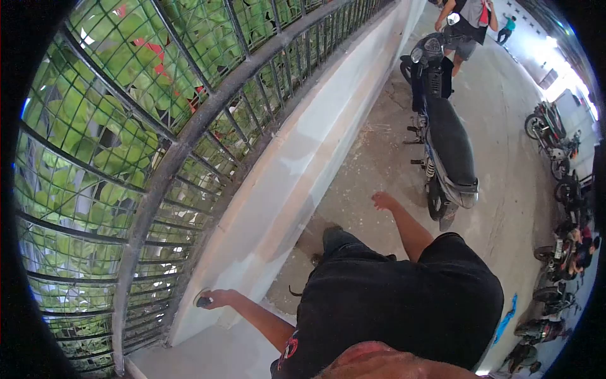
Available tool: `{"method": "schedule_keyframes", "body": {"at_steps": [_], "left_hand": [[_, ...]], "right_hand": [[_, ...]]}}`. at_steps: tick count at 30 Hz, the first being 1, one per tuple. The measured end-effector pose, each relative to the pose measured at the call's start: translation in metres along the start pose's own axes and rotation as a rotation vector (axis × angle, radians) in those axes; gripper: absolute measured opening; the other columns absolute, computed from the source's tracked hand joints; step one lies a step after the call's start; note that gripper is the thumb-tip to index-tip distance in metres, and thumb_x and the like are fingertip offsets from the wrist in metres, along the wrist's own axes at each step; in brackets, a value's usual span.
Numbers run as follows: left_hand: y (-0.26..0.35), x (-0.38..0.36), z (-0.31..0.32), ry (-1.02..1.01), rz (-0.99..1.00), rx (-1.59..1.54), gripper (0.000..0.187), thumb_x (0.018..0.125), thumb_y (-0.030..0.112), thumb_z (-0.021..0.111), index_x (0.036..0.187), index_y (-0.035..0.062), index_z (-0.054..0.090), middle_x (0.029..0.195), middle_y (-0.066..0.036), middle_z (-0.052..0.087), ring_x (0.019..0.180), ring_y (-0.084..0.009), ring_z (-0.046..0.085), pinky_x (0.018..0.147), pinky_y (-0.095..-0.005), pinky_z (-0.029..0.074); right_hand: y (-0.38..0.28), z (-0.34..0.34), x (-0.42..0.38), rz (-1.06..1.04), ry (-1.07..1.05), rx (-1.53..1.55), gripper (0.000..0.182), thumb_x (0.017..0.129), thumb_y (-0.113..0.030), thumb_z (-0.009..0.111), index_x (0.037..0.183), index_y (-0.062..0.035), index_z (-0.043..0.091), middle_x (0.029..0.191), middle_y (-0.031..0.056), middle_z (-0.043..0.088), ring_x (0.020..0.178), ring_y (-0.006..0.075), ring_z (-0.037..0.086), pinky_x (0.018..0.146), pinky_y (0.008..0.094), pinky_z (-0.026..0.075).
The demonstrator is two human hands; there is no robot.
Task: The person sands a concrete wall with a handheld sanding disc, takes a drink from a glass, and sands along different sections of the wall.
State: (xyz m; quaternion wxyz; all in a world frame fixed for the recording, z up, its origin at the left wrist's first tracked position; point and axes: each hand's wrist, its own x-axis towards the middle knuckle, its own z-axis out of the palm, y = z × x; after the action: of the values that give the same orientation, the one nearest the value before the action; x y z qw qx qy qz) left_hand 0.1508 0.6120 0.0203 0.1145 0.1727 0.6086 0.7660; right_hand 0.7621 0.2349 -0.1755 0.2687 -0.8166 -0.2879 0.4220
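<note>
My left hand (pixel 219 298) reaches out to the low wall (pixel 278 208), its fingers closed round a small dark rounded object (pixel 203 301). That object is against the wall's painted face near the lower end; its exact kind is too small to make out. White and pale pinkish patches mark the wall's surface. My right hand (pixel 382 201) hangs free over the concrete floor, fingers loosely apart and holding nothing. Nearest to it is a parked black motorcycle (pixel 449 139), a short way off.
Black metal railing (pixel 214 101) with green mesh tops the wall, with leaves behind it. A person (pixel 466 31) stands beyond the motorcycle, another (pixel 507 28) farther back. Several motorcycles (pixel 555 252) line the far right side. A blue strip (pixel 506 319) lies on the floor.
</note>
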Motion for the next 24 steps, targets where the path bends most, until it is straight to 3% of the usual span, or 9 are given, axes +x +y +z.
{"method": "schedule_keyframes", "body": {"at_steps": [3,4,8,11,15,17,20,23,24], "left_hand": [[0.011,0.034,-0.012,-0.008,-0.1,0.063,0.049,0.086,0.018,0.067,0.124,-0.0047,0.044,0.117,-0.019,0.056,0.098,-0.0266,0.059,0.082,-0.0376,0.05],[-0.011,0.052,-0.015,0.003,-0.065,0.054,0.045,0.086,0.018,0.067,0.119,-0.0052,0.048,0.113,-0.019,0.058,0.092,-0.0252,0.06,0.078,-0.0377,0.051],[0.04,-0.007,-0.004,-0.009,-0.066,0.06,0.047,0.087,0.017,0.066,0.122,-0.0049,0.045,0.117,-0.021,0.057,0.1,-0.0275,0.059,0.084,-0.0372,0.051],[0.004,0.0,-0.006,-0.074,-0.047,0.009,0.047,0.087,0.017,0.066,0.123,-0.0041,0.044,0.12,-0.021,0.055,0.104,-0.0282,0.058,0.087,-0.0376,0.05],[0.005,0.013,-0.009,-0.065,-0.018,0.047,0.053,0.086,0.016,0.066,0.128,-0.0021,0.039,0.121,-0.02,0.054,0.104,-0.0278,0.058,0.087,-0.0374,0.05],[0.006,0.01,-0.007,-0.079,0.027,0.067,0.055,0.086,0.016,0.066,0.13,-0.0011,0.038,0.12,-0.019,0.054,0.104,-0.0273,0.058,0.086,-0.0374,0.05],[0.024,-0.018,-0.001,-0.037,-0.067,0.024,0.051,0.086,0.014,0.066,0.129,0.0002,0.04,0.12,-0.019,0.055,0.106,-0.0262,0.057,0.089,-0.0376,0.049],[0.015,-0.015,-0.005,-0.177,-0.028,-0.006,0.047,0.087,0.012,0.065,0.127,0.0002,0.043,0.12,-0.019,0.055,0.106,-0.0263,0.057,0.09,-0.0374,0.048],[0.009,-0.008,-0.004,-0.086,-0.055,-0.022,0.045,0.087,0.013,0.065,0.125,-0.0006,0.045,0.12,-0.018,0.055,0.105,-0.0269,0.057,0.089,-0.0379,0.048]], "right_hand": [[-0.054,0.018,-0.028,0.077,-0.203,-0.274,0.036,0.09,-0.017,0.05,0.124,-0.0037,0.053,0.106,0.012,0.063,0.077,0.0196,0.067,0.056,0.0327,0.054],[-0.061,0.024,-0.037,0.134,-0.239,-0.198,0.036,0.091,-0.02,0.049,0.123,-0.0044,0.054,0.103,0.0115,0.064,0.075,0.0194,0.067,0.056,0.0324,0.054],[-0.045,0.04,-0.057,0.283,-0.265,-0.082,0.038,0.094,-0.03,0.044,0.119,-0.0045,0.056,0.098,0.0107,0.066,0.072,0.0188,0.066,0.058,0.0339,0.054],[-0.053,0.036,-0.074,0.488,-0.202,-0.046,0.042,0.093,-0.036,0.043,0.115,-0.0024,0.058,0.099,0.0113,0.066,0.071,0.0191,0.067,0.058,0.0331,0.054],[-0.035,0.035,-0.065,0.448,-0.249,-0.062,0.045,0.092,-0.038,0.045,0.11,-0.0002,0.059,0.099,0.0122,0.067,0.07,0.0193,0.067,0.056,0.0327,0.053],[-0.036,0.034,-0.068,0.272,-0.226,-0.135,0.047,0.091,-0.041,0.046,0.107,0.0011,0.06,0.098,0.012,0.067,0.071,0.0193,0.067,0.056,0.0323,0.053],[-0.045,0.042,-0.058,0.456,-0.171,0.013,0.046,0.091,-0.04,0.047,0.106,0.0009,0.06,0.097,0.0113,0.068,0.071,0.0195,0.067,0.056,0.0324,0.052],[-0.053,0.049,-0.054,0.433,-0.189,-0.033,0.047,0.091,-0.041,0.046,0.106,0.0013,0.06,0.097,0.0105,0.068,0.07,0.0203,0.067,0.056,0.0328,0.052],[-0.055,0.05,-0.053,0.433,-0.187,-0.03,0.047,0.091,-0.041,0.046,0.106,0.0013,0.06,0.097,0.0105,0.068,0.07,0.0203,0.067,0.056,0.0328,0.052]]}}
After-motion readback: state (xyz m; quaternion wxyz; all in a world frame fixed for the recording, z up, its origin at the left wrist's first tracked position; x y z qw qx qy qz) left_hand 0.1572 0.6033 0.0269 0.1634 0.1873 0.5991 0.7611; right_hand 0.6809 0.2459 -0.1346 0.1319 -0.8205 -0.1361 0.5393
